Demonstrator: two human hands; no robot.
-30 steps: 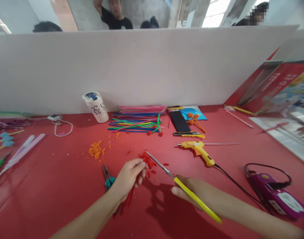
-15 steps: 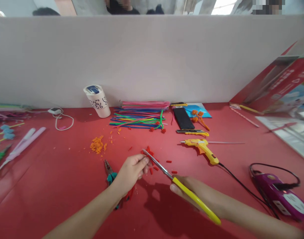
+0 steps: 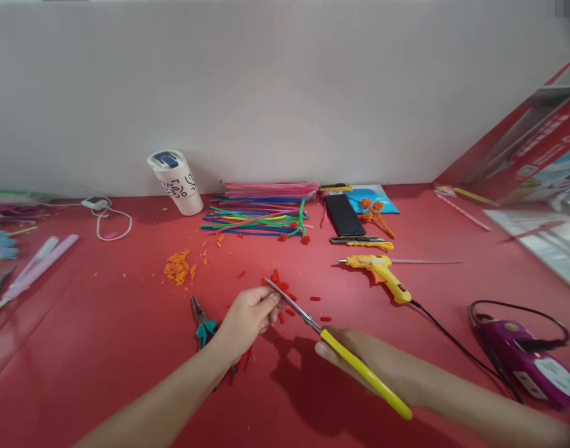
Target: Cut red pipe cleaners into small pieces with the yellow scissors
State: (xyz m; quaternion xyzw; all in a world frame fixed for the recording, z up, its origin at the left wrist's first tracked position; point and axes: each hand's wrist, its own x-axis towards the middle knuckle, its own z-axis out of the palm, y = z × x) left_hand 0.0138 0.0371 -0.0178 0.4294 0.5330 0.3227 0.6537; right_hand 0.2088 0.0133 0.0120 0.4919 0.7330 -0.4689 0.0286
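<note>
The scissors (image 3: 337,347) slant over the middle of the table (image 3: 126,348), in front of the person. Their long axis runs diagonally, from the yellow handle at the near right to the blade tips at the far left. The tips point away from the person and leftward, passing just beyond the left fingertips and over a scatter of red bits (image 3: 276,275). Whether the blades are parted is hard to tell.

The right hand (image 3: 378,358) is wrapped around the handle, whose yellow end juts past it toward the person. The left hand (image 3: 247,314) is pinched, thumb against fingers, on red stems (image 3: 248,358); the hand hides most of them, and a little red shows below the wrist.

Pliers (image 3: 203,328) lie beside the left wrist, nose pointing away, with the forearm covering part of their handles. Farther left is a heap of orange bits (image 3: 177,267). Beyond the hands lie coloured stems (image 3: 259,214), with a cup (image 3: 177,186) to their left and a phone (image 3: 345,214) to their right. A cutter (image 3: 362,241) lies between the phone and a glue gun (image 3: 381,266), whose nozzle points left. Its cord runs toward a purple power strip (image 3: 504,339), well apart from the scissors.
</note>
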